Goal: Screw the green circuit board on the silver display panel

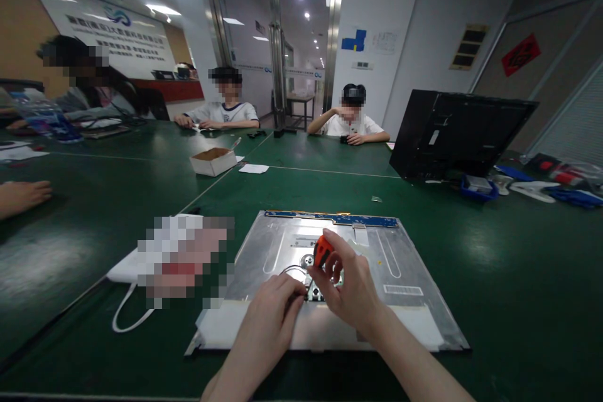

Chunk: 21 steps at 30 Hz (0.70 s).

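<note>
A silvery flat display panel (348,320) lies on the green table in front of me, with a blue circuit strip (330,219) along its far edge. My right hand (351,276) grips an orange and black screwdriver (323,251) by its handle, held over a small circuit board (316,293) at the panel's middle. Close by on the left, my left hand (276,304) has its fingers pinched together at the board's edge, beside a thin dark cable (294,268). Whatever lies between those fingertips is hidden. Both hands partly cover the board.
Left of the panel is a white object (127,264) with a cord, partly blurred out. A small open box (213,162) stands farther back. At the right are a black monitor (456,135) and a blue tray (478,187). Another person's hand (26,196) rests at the left; other people sit across.
</note>
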{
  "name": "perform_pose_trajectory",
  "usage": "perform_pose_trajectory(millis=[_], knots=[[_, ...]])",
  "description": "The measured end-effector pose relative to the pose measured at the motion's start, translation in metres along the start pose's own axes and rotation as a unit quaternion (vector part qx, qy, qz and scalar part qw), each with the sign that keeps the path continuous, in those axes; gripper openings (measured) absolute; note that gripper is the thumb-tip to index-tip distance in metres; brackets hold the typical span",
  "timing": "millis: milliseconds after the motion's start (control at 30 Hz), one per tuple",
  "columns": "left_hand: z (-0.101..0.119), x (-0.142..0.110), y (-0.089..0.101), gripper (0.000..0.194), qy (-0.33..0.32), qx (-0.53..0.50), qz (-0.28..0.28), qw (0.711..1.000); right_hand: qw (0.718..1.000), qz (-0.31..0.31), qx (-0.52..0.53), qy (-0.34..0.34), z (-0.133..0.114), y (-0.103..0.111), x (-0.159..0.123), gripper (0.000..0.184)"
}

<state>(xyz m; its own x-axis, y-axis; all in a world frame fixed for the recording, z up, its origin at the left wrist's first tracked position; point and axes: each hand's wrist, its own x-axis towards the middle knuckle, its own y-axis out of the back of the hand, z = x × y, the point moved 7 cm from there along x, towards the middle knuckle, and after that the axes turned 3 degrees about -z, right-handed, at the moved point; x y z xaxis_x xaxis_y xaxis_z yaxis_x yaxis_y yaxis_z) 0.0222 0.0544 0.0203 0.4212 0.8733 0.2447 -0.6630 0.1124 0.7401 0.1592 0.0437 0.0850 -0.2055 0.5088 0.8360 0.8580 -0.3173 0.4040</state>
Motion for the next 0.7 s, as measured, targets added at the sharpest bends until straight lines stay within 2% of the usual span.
perform_pose_trajectory(millis=[333, 567, 700], knots=[[-0.0011, -0.0004, -0.0007, 0.018, 0.003, 0.005, 0.002, 1.0, 0.999, -0.027, 0.022, -0.011, 0.0004, -0.0011, -0.0014, 0.059], [-0.0006, 0.0, 0.0, 0.019, 0.005, 0.005, 0.001, 1.0, 1.0, 0.006, -0.009, -0.014, 0.0029, -0.0001, -0.0009, 0.056], [0.0009, 0.0008, 0.0005, 0.019, 0.006, 0.002, 0.0, 1.0, 1.0, -0.004, -0.014, -0.005, 0.0012, -0.0002, -0.0009, 0.056]])
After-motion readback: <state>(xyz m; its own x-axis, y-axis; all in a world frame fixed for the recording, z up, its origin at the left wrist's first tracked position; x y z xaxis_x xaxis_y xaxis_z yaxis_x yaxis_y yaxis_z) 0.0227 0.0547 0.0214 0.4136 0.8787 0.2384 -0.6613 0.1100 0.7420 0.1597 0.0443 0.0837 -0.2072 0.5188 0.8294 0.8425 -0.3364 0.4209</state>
